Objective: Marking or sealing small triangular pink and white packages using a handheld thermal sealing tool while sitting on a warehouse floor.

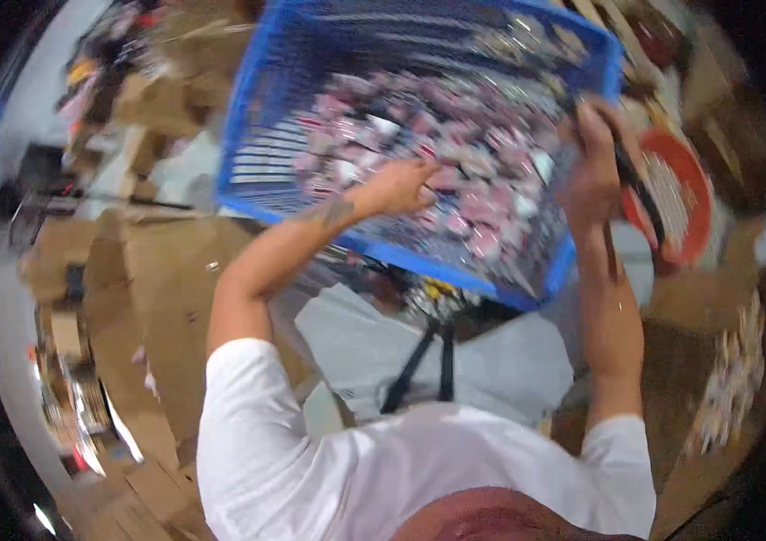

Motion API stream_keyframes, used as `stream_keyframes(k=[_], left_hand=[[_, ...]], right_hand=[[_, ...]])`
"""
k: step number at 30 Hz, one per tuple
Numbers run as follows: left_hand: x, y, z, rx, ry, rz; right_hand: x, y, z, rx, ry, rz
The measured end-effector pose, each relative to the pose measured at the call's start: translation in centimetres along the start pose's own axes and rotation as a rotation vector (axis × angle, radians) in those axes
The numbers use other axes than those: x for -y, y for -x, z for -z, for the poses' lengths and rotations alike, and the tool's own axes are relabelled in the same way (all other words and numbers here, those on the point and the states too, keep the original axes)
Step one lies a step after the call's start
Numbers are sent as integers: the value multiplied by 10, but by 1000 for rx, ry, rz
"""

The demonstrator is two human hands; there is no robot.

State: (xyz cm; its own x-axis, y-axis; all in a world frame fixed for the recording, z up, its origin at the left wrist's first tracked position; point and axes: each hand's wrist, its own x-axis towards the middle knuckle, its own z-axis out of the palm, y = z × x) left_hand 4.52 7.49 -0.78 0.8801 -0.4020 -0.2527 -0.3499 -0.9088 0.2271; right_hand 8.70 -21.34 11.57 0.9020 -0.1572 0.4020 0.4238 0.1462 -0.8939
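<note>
A large blue plastic basket (252, 117) is tilted in front of me, filled with several small pink and white packets (482, 180). My left hand (401, 185) reaches into it, fingers curled down among the packets; motion blur hides whether it holds any. At the basket's right edge, my right hand (595, 171) has its fingers closed on the rim. A dark, narrow thing (640, 194) runs along beside that hand; I cannot make out what it is.
A round red mesh tray (676, 194) sits just right of the basket. Brown cardboard boxes (158, 270) stand on the left and more cardboard on the right. Grey floor (500, 361) and black straps (419, 361) lie below the basket.
</note>
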Motion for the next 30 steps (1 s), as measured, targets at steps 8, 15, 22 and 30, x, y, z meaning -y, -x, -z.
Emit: stream_keyframes(k=[8,15,22,30], left_hand=[[-103,-169,-178,95,-124,-224],[-137,-195,-217,99,-94,-116],[-107,-179,-218,157,-157,11],[13,-106,-199,213,256,-31]], right_hand=[[30,-12,37,-222,27,-81],[-3,-10,91,-27,-268,27],[21,-7,40,-92,-151,-89],[14,-13,31,-63,-299,-155]])
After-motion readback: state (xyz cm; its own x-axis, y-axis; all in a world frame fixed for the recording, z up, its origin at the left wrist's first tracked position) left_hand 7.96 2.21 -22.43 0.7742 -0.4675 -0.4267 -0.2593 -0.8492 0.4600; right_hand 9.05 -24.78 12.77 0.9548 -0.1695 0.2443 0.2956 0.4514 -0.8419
